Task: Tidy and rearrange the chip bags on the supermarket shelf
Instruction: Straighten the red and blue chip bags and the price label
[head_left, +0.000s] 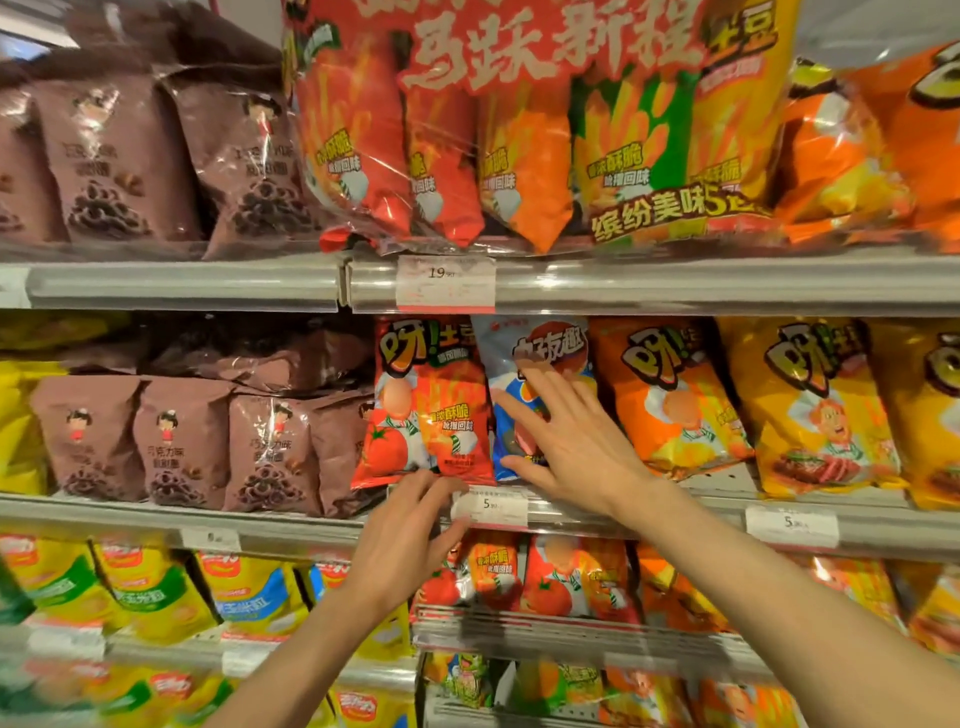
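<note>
On the middle shelf a red tomato chip bag stands upright beside a blue-and-white chip bag. My right hand lies flat with spread fingers on the front of the blue-and-white bag, covering its lower half. My left hand is just below the red bag, fingers relaxed, fingertips at the bag's bottom edge and the shelf lip. To the right stand an orange chip bag and a yellow chip bag.
Brown chocolate snack bags fill the middle shelf's left side. A large multipack sits on the shelf above. The metal shelf rail carries a price tag. Lower shelves hold more red, orange and yellow bags.
</note>
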